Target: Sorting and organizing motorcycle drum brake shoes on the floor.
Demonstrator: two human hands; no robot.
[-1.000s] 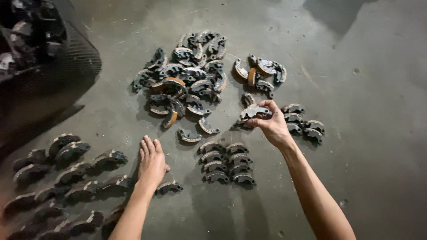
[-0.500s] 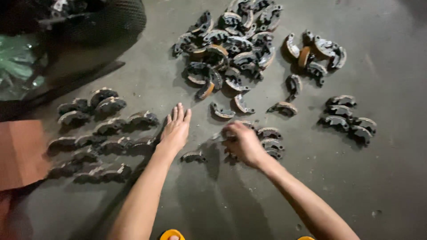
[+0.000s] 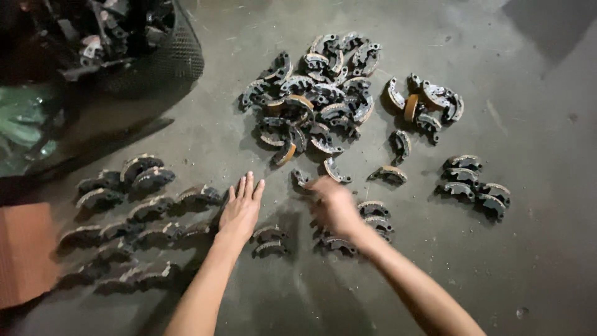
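With the left hand (image 3: 241, 208) spread flat, the blurred right hand (image 3: 334, 205), grip unclear, should set each curved shoe (image 3: 301, 177) squarely alongside its row (image 3: 373, 218).

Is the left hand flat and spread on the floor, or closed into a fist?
Flat and spread: the left hand lies palm-down on the concrete floor, fingers straight.

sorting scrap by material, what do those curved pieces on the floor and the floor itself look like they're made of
Curved pieces: seemingly cast metal, dull dark grey and grimy; several carry a tan or orange strip along the outer arc, likely a bonded lining, as on the one at upper right. Floor: probably concrete, matte grey, stained and scuffed. The right hand is too blurred to judge what it touches.
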